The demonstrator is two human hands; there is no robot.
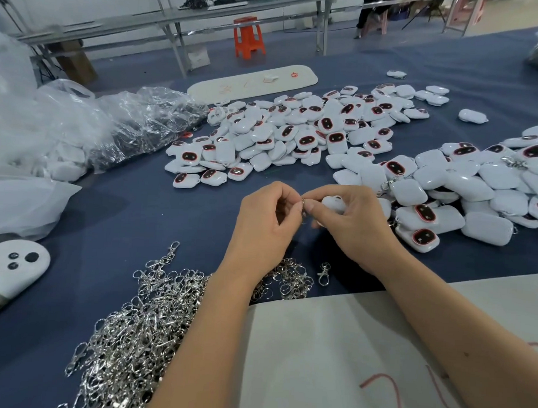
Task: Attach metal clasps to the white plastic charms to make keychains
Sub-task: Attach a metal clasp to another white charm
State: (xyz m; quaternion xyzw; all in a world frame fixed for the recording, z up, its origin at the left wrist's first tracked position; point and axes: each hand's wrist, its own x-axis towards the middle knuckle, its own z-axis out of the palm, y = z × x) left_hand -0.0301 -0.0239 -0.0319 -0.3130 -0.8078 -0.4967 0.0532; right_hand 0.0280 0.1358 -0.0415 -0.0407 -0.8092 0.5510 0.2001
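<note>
Silver metal clasps (139, 327) lie heaped at lower left on the blue table (122, 216). At centre, left hand (265, 220) fingers pinch one clasp against a white plastic charm (334, 203) gripped by the right hand (350, 221). Finished keychains (477, 194) pile right; many unclasped charms (295, 134) remain above.

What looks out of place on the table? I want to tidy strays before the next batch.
One silver metal clasp lies alone on the blue cloth, apart from the heap of silver clasps. One white plastic charm sits apart from the piles.

head camera looks forward and down, close over the blue table (137, 216).
</note>
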